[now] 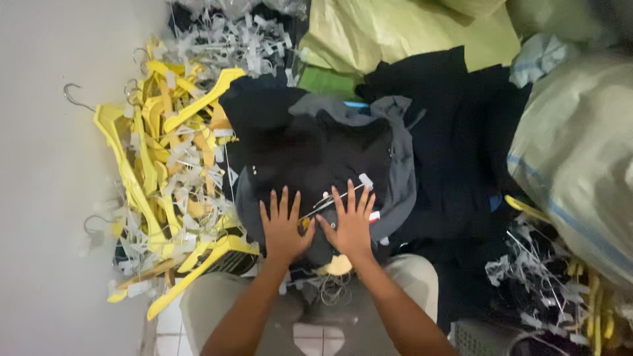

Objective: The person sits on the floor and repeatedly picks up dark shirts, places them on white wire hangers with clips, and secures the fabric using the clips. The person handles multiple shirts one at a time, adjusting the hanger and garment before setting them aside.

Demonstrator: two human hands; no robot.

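My left hand [283, 227] and my right hand [351, 221] lie flat, fingers spread, side by side on a dark folded garment [316, 155] with a grey edge. A thin clear clip hanger [337, 198] rests on the garment between and partly under my hands. The garment sits over my knees, on top of a stack of other dark clothes. Neither hand grips anything.
A heap of yellow hangers [165, 178] with clear clips fills the floor at left. More clear hangers [227, 39] lie at the back. Dark clothes [461, 138] pile at right, beside large pale woven sacks [580, 158] and a yellow-green sack [395, 33].
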